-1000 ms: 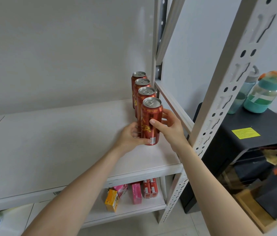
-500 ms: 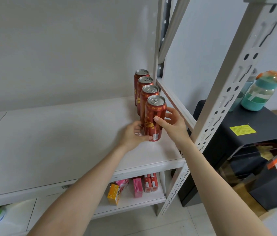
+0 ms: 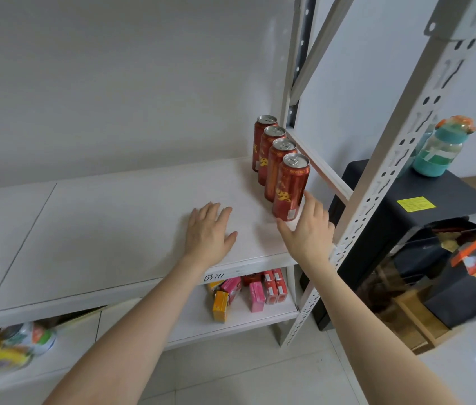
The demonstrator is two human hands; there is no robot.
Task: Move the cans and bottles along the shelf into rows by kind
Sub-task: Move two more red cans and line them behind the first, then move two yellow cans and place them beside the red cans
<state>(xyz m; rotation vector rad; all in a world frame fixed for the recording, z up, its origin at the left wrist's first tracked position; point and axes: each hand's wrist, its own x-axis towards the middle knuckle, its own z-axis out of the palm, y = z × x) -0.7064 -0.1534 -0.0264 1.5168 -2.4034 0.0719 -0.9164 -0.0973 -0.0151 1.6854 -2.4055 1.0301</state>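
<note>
By R hand [image 3: 308, 229] fingertips, front can [image 3: 289, 188] ends the row; L hand [image 3: 209, 232] flat, both splayed, empty. Next: fetch another kind.

Single head view: looks forward, down from above onto shelf [image 3: 114, 229], close; floor visible below.

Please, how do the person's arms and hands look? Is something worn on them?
Both are bare. The left grip and the right grip are ungloved hands with no ring that I can see. The left forearm and right forearm show no sleeve, watch or bracelet up to the frame edge.
</note>
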